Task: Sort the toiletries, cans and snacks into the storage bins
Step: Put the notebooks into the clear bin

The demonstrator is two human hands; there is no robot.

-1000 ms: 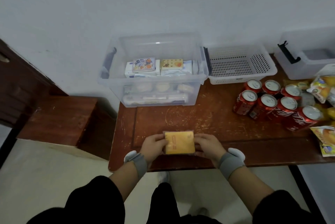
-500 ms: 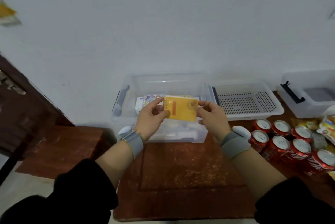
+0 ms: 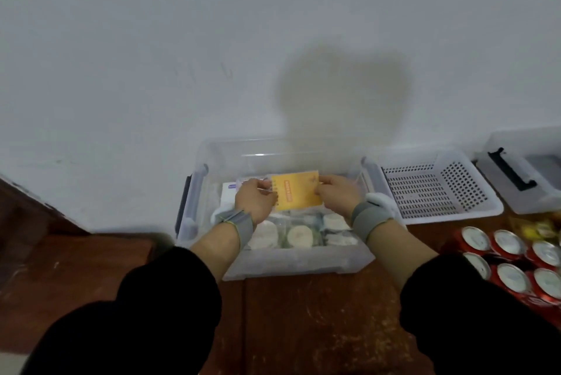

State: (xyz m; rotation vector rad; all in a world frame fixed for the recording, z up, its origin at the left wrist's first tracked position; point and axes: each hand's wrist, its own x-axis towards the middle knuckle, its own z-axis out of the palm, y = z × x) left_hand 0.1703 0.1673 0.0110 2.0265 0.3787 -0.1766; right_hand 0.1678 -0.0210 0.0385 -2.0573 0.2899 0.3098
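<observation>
1. Yellow packet (image 3: pixel 299 190): flat, and a toiletry by my reckoning. It is held roughly level over the back half of the clear bin (image 3: pixel 297 262), above the contents and not yet resting on them.
2. Left hand (image 3: pixel 255 200): my fingers (image 3: pixel 267 185) pinch the packet's left edge.
3. Right hand (image 3: pixel 338 192): my fingers (image 3: pixel 323 182) pinch the right edge. Both hands are closed on the same packet.
4. Change: a second ago I held the packet between both hands low at the front edge of the bench (image 3: pixel 318 323). It has since been lifted and carried to the back-left corner, and the two-handed grip is unchanged.
5. Clear bin: stands lidless at the back-left corner. White rolls (image 3: pixel 299 236) lie along its front wall and flat boxes sit under the packet.
6. White basket (image 3: pixel 449 217): perforated, on the back edge just beside the bin's right wall.
7. Second clear bin (image 3: pixel 528 201): near the back-right corner, cut off by the frame, with a dark handle.
8. Cans (image 3: pixel 513 262): a red, upright cluster at the right edge, still unsorted. The yellow wrappers (image 3: pixel 534 229) behind them are too blurred to identify.
9. Assessment: this placement is nearly finished and needs only lowering and letting go. The cans and snacks remain, so I judge the task well short of done.
</observation>
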